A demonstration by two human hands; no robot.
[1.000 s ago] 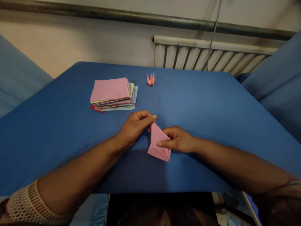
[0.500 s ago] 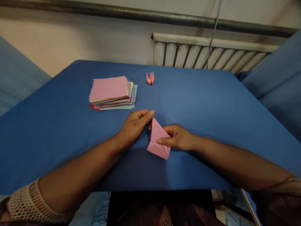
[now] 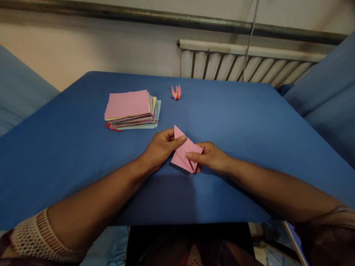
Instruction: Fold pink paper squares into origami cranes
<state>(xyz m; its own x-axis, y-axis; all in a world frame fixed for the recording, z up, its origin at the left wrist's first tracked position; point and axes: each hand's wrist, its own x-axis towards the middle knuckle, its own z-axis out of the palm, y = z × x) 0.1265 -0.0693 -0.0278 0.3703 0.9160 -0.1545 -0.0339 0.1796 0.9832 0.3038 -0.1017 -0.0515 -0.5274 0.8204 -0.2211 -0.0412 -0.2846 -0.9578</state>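
Between my two hands is a folded sheet of pink paper [image 3: 181, 150], creased into a pointed shape with its tip toward the far side. My left hand [image 3: 161, 149] pinches its left edge, thumb lying on top and the other fingers partly hidden behind. On the right side, my right hand [image 3: 212, 158] grips the paper with the thumb pressed over the folds. The undersides of the paper are hidden.
A stack of coloured paper [image 3: 129, 105] lies at the back left of the blue table [image 3: 244, 122]. Near the far edge stands a small pink folded-paper figure [image 3: 176, 92]. Behind the table are a radiator [image 3: 219, 61] and a pipe [image 3: 138, 16].
My left hand has shifted from the paper's top tip down onto its left side, thumb now over it. The paper has moved slightly away from me, and a flap now sticks out at the right.
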